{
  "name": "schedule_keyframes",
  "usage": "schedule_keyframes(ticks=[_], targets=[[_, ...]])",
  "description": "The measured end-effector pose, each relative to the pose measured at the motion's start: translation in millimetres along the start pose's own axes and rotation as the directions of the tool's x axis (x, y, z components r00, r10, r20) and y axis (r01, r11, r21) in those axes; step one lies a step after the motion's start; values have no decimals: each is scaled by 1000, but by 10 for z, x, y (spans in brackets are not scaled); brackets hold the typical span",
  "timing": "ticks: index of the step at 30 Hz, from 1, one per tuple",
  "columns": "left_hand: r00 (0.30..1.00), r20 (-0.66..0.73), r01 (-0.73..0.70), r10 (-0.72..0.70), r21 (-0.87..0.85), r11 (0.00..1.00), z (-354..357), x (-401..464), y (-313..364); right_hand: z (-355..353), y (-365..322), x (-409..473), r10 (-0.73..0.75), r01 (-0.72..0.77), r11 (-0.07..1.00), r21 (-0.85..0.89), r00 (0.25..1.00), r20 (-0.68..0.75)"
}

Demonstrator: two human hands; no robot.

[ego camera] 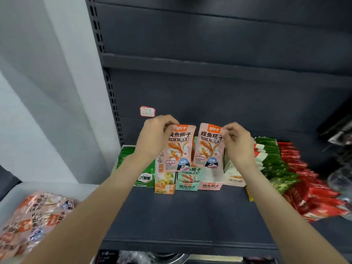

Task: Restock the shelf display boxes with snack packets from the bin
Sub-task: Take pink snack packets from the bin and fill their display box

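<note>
Each hand pinches one pink packet by its top corner: left hand (154, 134) on the left packet (179, 147), right hand (238, 141) on the right packet (208, 145). Both hang upright, long axis vertical, directly above the pink box (209, 185). Box interior is hidden behind them; the bin (57, 189) is cut off.

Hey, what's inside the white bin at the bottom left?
The white bin holds a loose heap of pink snack packets with orange labels, the same print as those in the hands. What lies under the top layer is covered, and the left arm hides its right side.
</note>
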State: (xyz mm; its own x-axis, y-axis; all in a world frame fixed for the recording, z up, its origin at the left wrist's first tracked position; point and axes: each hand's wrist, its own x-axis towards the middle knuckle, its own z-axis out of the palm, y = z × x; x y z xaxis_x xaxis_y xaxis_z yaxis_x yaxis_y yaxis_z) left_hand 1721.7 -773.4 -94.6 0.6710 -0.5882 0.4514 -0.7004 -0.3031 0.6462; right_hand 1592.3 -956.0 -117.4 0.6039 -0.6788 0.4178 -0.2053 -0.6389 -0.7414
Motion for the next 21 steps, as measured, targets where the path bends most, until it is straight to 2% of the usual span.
schedule_keyframes(ticks=[8, 14, 19, 21], targets=[[998, -44, 43, -43, 8, 999, 242, 288, 137, -176, 406, 431, 10, -10, 1000, -13, 999, -52], [998, -47, 52, -52, 2, 999, 435, 414, 118, 2, 696, 596, 29, -34, 999, 30, 990, 135], [996, -40, 82, -82, -7, 997, 525, 484, 80, 111, 851, 692, 15, 1, 997, -76, 976, 217], [996, -29, 88, -89, -7, 996, 544, 509, 68, 144, 881, 718, 9, 41, 983, -179, 964, 266]])
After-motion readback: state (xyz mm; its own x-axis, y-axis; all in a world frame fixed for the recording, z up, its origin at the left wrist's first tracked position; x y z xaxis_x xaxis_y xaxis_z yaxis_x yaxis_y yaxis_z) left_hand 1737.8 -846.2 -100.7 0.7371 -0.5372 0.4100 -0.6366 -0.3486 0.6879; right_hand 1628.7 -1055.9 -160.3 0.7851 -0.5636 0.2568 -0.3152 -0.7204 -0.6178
